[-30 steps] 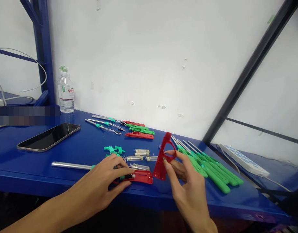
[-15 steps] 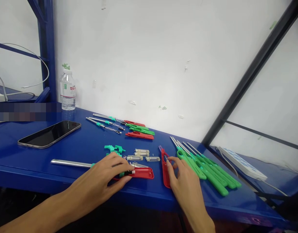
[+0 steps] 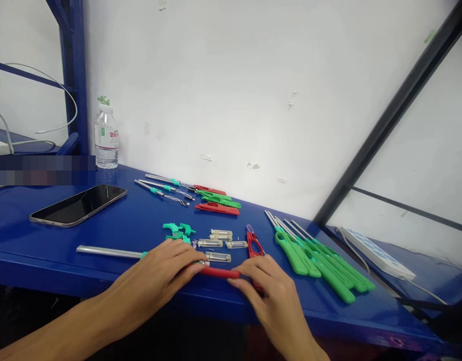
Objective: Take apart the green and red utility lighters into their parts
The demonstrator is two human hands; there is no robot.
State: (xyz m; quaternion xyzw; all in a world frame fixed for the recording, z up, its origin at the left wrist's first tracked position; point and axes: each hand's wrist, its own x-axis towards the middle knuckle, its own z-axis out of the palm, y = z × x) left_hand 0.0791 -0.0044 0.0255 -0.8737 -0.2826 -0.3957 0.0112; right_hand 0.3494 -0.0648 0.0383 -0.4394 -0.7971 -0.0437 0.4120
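Note:
My left hand (image 3: 170,268) is closed around the red handle (image 3: 220,272) of a long-nosed lighter at the table's front edge. The lighter's metal tube (image 3: 108,251) points left. My right hand (image 3: 270,291) pinches the handle's right end between thumb and fingers. Behind that hand lies a separate red handle half (image 3: 254,241), partly covered. Several clear fuel tanks (image 3: 218,257) and green plastic triggers (image 3: 172,228) lie just beyond the left hand. The inside of the held handle is hidden.
Lighters with green handles (image 3: 330,268) lie on the right. Tubes with wires (image 3: 161,192) and loose handle halves (image 3: 217,208) sit farther back. A phone (image 3: 80,205) and a water bottle (image 3: 106,138) are on the left; a power strip (image 3: 377,253) is at right.
My right hand has moved left from the separate red handle half to the held lighter's end. The held handle has turned so its narrow side shows.

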